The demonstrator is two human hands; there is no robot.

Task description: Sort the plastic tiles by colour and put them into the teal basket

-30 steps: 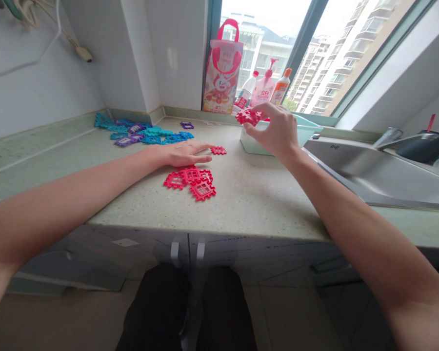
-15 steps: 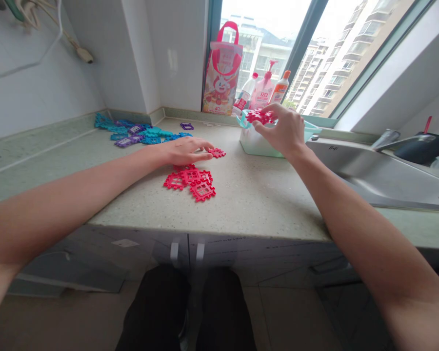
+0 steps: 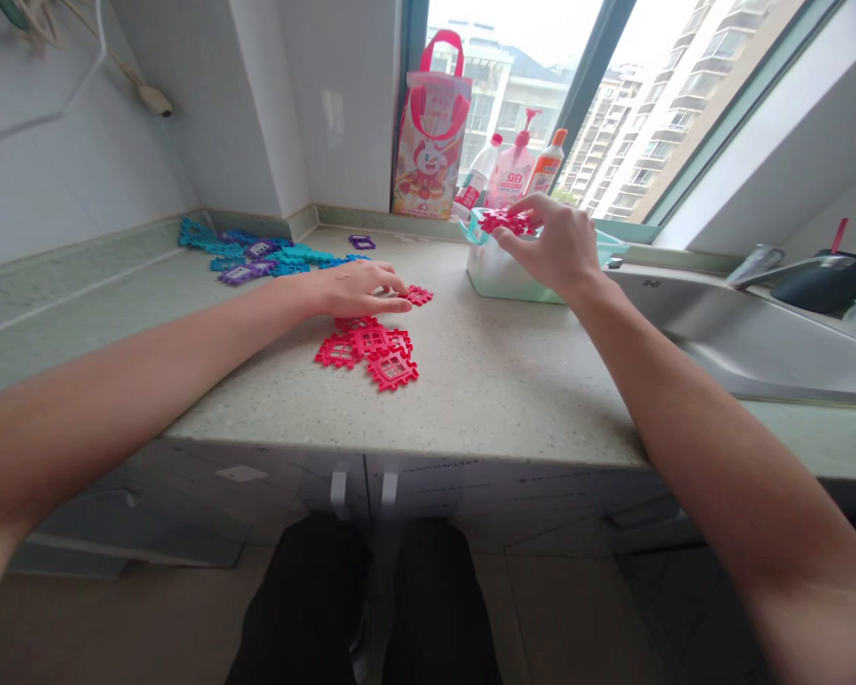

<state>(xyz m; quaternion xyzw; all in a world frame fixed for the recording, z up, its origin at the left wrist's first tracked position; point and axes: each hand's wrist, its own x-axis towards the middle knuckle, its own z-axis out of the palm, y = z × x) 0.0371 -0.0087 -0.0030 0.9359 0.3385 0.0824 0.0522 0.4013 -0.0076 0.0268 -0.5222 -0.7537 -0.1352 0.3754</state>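
Observation:
My right hand [image 3: 557,245] grips several red notched building tiles [image 3: 503,223] at the near left rim of a pale green plastic basket [image 3: 503,276]. Its thumb and fingers are closed on them; how many there are cannot be made out. Low over the counter, my left hand [image 3: 363,289] pinches the left edge of a single red window tile [image 3: 419,296] between thumb and fingertips. Just in front of that hand lies a loose, overlapping pile of red window tiles [image 3: 392,367], some partly hidden. The basket's inside is mostly hidden by my right hand.
Blue and purple tiles [image 3: 246,272] lie heaped at the back left, and a purple tile [image 3: 361,243] sits apart. A gift bag [image 3: 434,147] and bottles [image 3: 512,176] stand by the window. The steel sink [image 3: 699,328] is at the right.
The view has shifted slightly. The right hand sits a touch lower at the basket, still with the red tiles; the left hand stays at the single red tile.

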